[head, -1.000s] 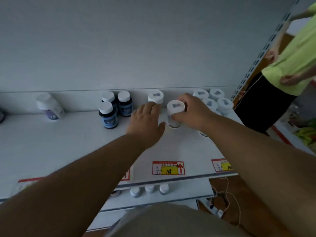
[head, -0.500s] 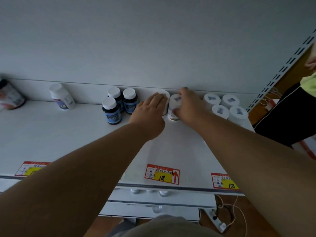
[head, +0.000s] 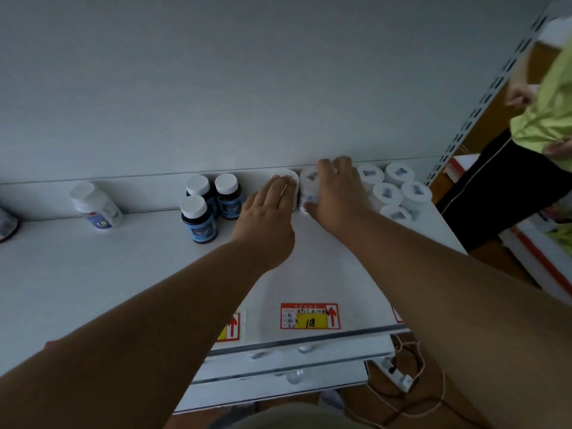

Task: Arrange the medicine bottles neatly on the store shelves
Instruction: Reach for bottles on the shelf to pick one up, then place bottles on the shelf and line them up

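Two white-capped medicine bottles stand side by side against the back wall of the white shelf (head: 93,274). My left hand (head: 266,218) lies with straight fingers against the left white bottle (head: 291,178). My right hand (head: 337,196) grips the right white bottle (head: 309,185), fingers over its top and thumb at its base. To the left stand three dark bottles with blue labels (head: 199,221). Several more white bottles (head: 388,193) are clustered to the right, partly hidden by my right hand.
A lone white bottle (head: 96,207) stands far left, with another item (head: 6,224) cut off at the edge. A price tag (head: 309,315) marks the shelf front. Lower shelves hold small bottles. A person in a green shirt (head: 544,119) stands right; a power strip (head: 396,376) lies on the floor.
My right hand has moved its white bottle back to the rear wall beside the other white bottle. My left hand has reached forward onto that other bottle.
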`<state>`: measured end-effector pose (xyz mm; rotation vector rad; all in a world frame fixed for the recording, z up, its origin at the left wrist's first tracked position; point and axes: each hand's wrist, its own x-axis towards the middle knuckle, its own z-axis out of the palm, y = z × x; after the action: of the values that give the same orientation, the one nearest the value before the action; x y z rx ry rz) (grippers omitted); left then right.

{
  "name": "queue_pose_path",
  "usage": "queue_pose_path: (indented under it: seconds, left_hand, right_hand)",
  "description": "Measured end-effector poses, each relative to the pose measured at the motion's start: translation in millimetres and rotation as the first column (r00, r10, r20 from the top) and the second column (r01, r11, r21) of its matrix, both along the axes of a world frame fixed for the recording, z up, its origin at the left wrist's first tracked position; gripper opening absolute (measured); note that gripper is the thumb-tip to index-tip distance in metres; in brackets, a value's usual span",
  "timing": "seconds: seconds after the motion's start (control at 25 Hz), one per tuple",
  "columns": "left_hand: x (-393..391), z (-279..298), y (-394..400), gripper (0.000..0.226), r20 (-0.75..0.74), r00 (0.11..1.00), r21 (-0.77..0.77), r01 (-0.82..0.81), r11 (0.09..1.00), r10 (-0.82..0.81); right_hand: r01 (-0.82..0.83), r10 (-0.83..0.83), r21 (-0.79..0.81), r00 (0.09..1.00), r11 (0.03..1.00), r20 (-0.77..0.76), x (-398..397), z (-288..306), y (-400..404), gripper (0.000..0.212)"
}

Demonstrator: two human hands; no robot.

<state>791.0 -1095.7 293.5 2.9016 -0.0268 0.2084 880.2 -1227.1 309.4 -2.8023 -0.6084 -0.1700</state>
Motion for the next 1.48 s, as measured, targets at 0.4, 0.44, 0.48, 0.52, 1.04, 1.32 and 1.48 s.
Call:
queue_pose_path:
  seconds: [0.4, 0.44, 0.48, 0.52, 1.04, 1.32, 1.48]
  left_hand:
    - [-149, -1, 28, 0.059, 0.124, 0.940, -0.102, -0.305, 0.947, 0.317]
    - [-177, -2, 31, 0.056, 0.125, 0.920, -0.119, -0.359, 0.926, 0.373]
    - [-204, -2, 35, 0.053, 0.143, 0.897, -0.125, -0.402, 0.907, 0.417]
    - [-229, -3, 41, 0.050, 0.137, 0.872, -0.130, -0.454, 0.881, 0.470]
    - [-550, -23, 219, 0.053, 0.029, 0.628, -0.113, -0.771, 0.627, 0.778]
    - [-595, -51, 333, 0.051, 0.008, 0.564, -0.211, -0.806, 0.553, 0.826]
    - [-584, -108, 398, 0.056, -0.020, 0.574, -0.241, -0.798, 0.553, 0.819]
  right_hand:
    - [-0.361, 0.355, 0.202, 0.933, 0.911, 0.064, -129, 19, 40, 0.045]
    - [-0.419, 0.423, 0.254, 0.905, 0.872, 0.042, -145, 21, 49, 0.041]
    - [-0.465, 0.476, 0.296, 0.879, 0.834, 0.039, -161, 24, 59, 0.037]
    - [-0.506, 0.525, 0.340, 0.850, 0.793, 0.043, -179, 26, 72, 0.033]
    - [-0.816, 0.896, 0.375, 0.429, 0.440, -0.118, -479, 12, 300, 0.033]
    - [-0.774, 0.825, 0.292, 0.502, 0.562, -0.258, -524, -39, 404, 0.022]
    - [-0.691, 0.755, 0.309, 0.572, 0.654, -0.319, -500, -116, 465, 0.026]
